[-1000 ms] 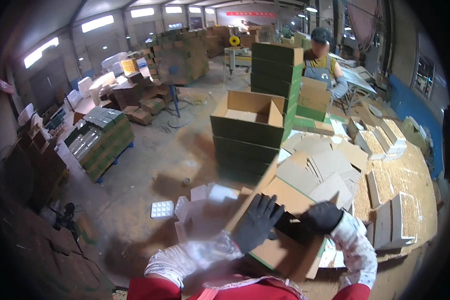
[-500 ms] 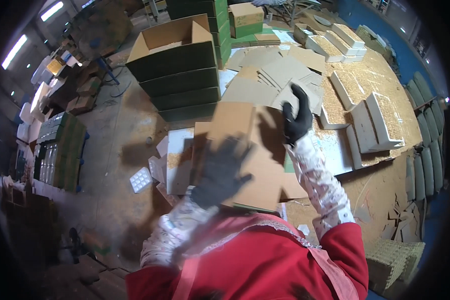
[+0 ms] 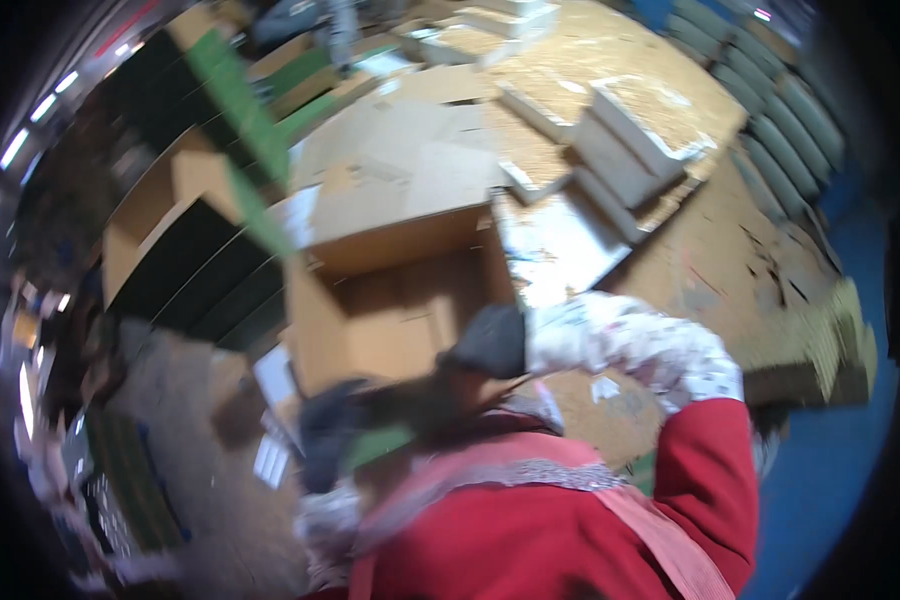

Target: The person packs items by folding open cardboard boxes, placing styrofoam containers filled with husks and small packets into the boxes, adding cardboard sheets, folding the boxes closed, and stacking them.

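Observation:
An open brown cardboard box (image 3: 400, 325) stands in front of me, its inner walls and bottom showing. My right hand (image 3: 485, 340), in a dark glove, has its fingers closed over the box's near right rim. My left hand (image 3: 332, 435), also gloved, is at the near left corner of the box, low and close to my body; motion blurs it and I cannot make out its fingers. Flat cardboard sheets (image 3: 390, 150) lie just beyond the box.
Stacked dark-green cartons (image 3: 190, 275) rise to the left. White-sided pieces (image 3: 625, 165) with tan granular faces sit on the board (image 3: 695, 75) at the right, with grey-green padded bundles (image 3: 800, 125) beyond. A co-worker's arm (image 3: 335, 30) shows at the far side.
The cardboard piece in front of me has gone from lying with closed panels upward to an open box standing upright. Both hands have shifted to its near rim, and my view has turned and tilted.

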The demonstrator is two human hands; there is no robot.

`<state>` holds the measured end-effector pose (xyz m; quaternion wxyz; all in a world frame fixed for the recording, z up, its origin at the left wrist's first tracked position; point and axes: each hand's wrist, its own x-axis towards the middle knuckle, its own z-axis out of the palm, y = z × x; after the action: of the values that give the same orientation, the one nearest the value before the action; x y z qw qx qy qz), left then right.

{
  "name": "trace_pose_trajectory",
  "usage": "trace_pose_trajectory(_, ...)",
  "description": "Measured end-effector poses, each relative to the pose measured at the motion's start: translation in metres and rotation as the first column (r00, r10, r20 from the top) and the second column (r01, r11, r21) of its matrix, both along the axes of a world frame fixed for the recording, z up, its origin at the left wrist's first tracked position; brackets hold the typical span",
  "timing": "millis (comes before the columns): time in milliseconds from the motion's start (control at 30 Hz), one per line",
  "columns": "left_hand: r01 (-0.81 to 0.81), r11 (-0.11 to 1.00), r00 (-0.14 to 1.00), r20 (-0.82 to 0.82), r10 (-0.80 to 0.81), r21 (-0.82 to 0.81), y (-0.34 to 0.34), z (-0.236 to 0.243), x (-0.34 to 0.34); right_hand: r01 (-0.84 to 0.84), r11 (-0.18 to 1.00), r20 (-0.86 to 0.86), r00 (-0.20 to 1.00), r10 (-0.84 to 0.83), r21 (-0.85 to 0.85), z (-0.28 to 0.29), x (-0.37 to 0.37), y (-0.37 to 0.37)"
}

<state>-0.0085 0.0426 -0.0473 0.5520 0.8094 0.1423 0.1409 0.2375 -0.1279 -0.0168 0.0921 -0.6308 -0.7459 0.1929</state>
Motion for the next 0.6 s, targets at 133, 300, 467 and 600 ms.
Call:
trace_pose_trajectory(133, -0.225, 0.695, 0.974, 0.173, 0.146, 0.683, 0.057, 0.017, 0.063, 0.146, 0.975, 0.068, 0.985, -0.158, 0.165, 0.012, 0.005, -0.022)
trace_pose_trajectory(300, -0.331, 0.883, 0.912, -0.129, 0.39, 0.334, 0.06, -0.011, 0.058, 0.992, 0.091, -0.932, 0.117, -0.343, 0.09, -0.026, 0.187, -0.085)
trace_pose_trajectory(467, -0.269, 0.907, 0.937, -0.13, 0.324, 0.325, 0.049, 0.005, 0.084, 0.702, -0.306, -0.734, -0.679, -0.017, -0.643, -0.105, 0.418, -0.285)
trace_pose_trajectory(600, -0.335, 0.903, 0.907, -0.167, 0.387, 0.269, 0.046, 0.008, 0.08, 0.798, -0.254, -0.767, -0.599, -0.23, -0.547, -0.099, 0.444, -0.259)
